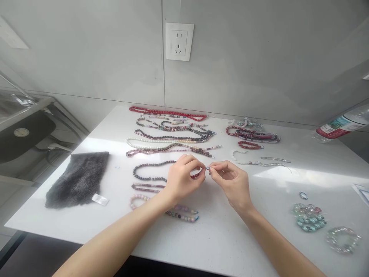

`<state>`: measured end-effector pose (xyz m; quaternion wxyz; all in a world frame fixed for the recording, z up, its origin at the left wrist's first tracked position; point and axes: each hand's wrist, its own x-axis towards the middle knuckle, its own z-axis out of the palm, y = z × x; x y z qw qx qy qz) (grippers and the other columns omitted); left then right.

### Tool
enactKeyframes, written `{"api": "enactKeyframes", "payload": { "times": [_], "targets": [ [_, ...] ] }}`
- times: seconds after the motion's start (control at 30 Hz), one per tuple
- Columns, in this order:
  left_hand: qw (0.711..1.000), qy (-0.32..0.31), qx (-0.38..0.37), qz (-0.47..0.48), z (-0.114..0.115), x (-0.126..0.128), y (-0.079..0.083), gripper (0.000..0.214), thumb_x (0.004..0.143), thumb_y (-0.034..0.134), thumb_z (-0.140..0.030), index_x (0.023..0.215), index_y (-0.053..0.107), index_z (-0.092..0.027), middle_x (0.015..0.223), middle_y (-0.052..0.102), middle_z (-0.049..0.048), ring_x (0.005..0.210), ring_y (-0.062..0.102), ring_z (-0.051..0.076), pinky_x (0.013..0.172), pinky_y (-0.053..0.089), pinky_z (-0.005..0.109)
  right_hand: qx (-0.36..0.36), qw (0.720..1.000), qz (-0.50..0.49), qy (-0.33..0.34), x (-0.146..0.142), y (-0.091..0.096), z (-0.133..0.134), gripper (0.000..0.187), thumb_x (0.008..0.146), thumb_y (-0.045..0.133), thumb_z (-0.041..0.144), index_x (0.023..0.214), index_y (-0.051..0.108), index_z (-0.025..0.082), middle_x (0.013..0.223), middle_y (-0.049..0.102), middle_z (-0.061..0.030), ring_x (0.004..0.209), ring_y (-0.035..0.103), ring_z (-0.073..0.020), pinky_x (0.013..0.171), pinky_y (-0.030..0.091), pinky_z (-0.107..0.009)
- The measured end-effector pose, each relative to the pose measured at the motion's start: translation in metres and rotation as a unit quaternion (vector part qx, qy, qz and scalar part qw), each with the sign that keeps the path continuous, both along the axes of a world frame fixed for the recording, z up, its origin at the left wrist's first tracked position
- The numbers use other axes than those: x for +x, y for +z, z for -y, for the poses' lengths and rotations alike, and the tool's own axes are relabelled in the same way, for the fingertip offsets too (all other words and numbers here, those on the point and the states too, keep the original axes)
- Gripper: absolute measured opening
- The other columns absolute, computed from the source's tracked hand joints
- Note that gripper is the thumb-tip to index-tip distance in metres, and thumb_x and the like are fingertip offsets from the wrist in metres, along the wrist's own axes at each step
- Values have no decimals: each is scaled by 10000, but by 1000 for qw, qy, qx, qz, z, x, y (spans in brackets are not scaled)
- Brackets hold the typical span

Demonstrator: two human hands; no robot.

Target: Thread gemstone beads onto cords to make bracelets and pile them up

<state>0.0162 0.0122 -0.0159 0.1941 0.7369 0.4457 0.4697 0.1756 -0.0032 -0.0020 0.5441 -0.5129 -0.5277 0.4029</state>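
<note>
My left hand [183,179] and my right hand [230,181] meet above the middle of a white table [219,234]. Both pinch the ends of a short strand of dark red beads [196,175], which shows between the left fingers. The fingertips nearly touch at a small clasp. A dark grey bead string [150,171] and a pastel bead string [180,213] lie just beside and under my left wrist.
Several bead necklaces [170,134] lie in rows at the back, with a tangle of red strands [250,134] to the right. A grey fuzzy cloth [77,179] sits left. Glass bead bracelets [309,217] lie right. A plastic bottle [343,125] lies by the wall.
</note>
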Motion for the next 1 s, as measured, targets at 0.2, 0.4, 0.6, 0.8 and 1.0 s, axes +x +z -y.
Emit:
{"api": "enactKeyframes", "payload": {
  "times": [0.2, 0.4, 0.6, 0.8, 1.0],
  "targets": [
    [1000, 0, 14, 3, 0, 0, 0, 78, 822, 615, -189, 803, 687, -210, 756, 673, 10, 743, 562, 153, 676, 479, 275, -7, 1000, -3, 4, 0, 0, -1, 111, 731, 754, 162, 701, 652, 194, 788, 709, -37, 760, 661, -161, 743, 555, -293],
    [996, 13, 82, -43, 0, 0, -1, 85, 823, 612, -165, 791, 683, -199, 740, 673, 15, 704, 530, 153, 620, 453, 263, -45, 999, -27, -1, -3, 1, -1, 136, 707, 795, 230, 697, 666, 187, 768, 708, -35, 732, 651, -158, 701, 551, -281],
    [992, 29, 106, -64, 0, 2, -4, 120, 810, 595, -139, 700, 613, -184, 648, 601, 8, 662, 493, 146, 567, 409, 255, -137, 989, -55, -11, -2, 0, -1, 196, 648, 846, 307, 691, 708, 175, 757, 726, -47, 733, 650, -162, 719, 538, -282],
    [989, 41, 118, -84, 1, 5, -6, 155, 799, 571, -127, 657, 540, -181, 631, 558, 5, 645, 468, 140, 540, 377, 260, -164, 983, -79, -24, -3, -3, 0, 215, 585, 876, 313, 677, 736, 178, 755, 735, -47, 767, 658, -179, 759, 533, -301],
    [993, 34, 92, -69, -2, 4, -6, 125, 786, 587, -124, 681, 569, -188, 651, 582, 2, 676, 498, 146, 555, 397, 264, -161, 983, -79, -37, -4, -4, -1, 195, 596, 869, 308, 675, 744, 181, 733, 734, -48, 757, 666, -186, 762, 542, -316]
  ]
}}
